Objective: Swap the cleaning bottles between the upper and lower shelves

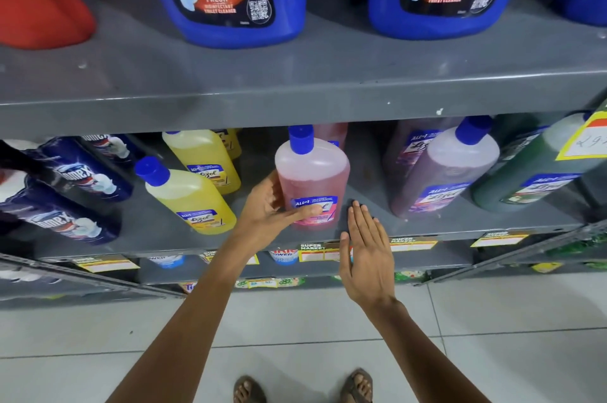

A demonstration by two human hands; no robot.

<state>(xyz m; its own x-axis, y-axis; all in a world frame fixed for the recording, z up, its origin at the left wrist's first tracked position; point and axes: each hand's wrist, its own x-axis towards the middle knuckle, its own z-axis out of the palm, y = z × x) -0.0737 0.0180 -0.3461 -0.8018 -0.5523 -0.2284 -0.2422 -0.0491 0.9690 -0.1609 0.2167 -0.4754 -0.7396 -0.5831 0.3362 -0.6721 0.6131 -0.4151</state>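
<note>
Pink bottle stands upright on lower shelf; left hand cups its side, thumb across label, steadying it. Right hand flat, open, empty, just beside.

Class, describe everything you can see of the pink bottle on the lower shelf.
The pink bottle is translucent plastic with a blue screw cap, part-filled with pink liquid, and carries a blue and pink label low on its front. It stands upright on the grey lower shelf. The left hand wraps around its left side and label; the right hand is open, beside it, not touching.
</note>
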